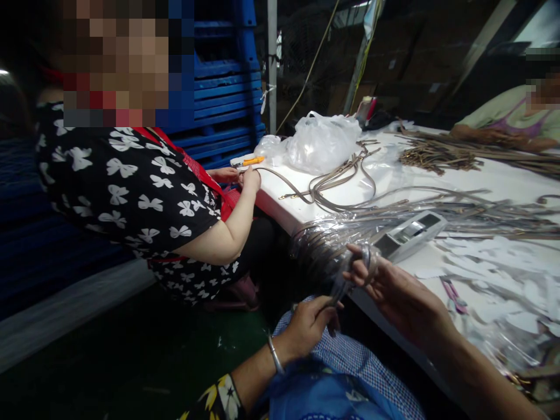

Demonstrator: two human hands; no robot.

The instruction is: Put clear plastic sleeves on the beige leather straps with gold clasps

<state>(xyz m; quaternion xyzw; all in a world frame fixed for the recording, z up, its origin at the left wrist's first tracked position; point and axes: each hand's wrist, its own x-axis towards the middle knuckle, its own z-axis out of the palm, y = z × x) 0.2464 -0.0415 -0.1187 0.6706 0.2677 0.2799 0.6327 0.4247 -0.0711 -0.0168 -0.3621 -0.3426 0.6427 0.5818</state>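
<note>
Over my lap, my left hand (pixel 311 328) is closed, with thumb and fingers pinching one end of a thin grey-brown strap (pixel 338 290) that seems to be in a clear plastic sleeve. Above it and to the right, at the table's edge, my right hand (pixel 389 283) has its fingers curled about a loop of the same strap. Its fingertips are slightly blurred. Just beyond my right hand lies a grey-white box-like device (pixel 409 234) with a dark panel. A pile of plastic-wrapped straps (pixel 324 236) spreads beside it.
On the white table (pixel 284 213) are loose straps (pixel 336 186), a white plastic bag (pixel 324 143), pink-handled snips (pixel 454 296) and white paper strips (pixel 490 262). A co-worker (pixel 175 204) sits at left holding a strap; another person (pixel 503 122) sits across. Blue pallets (pixel 227 87) stand behind.
</note>
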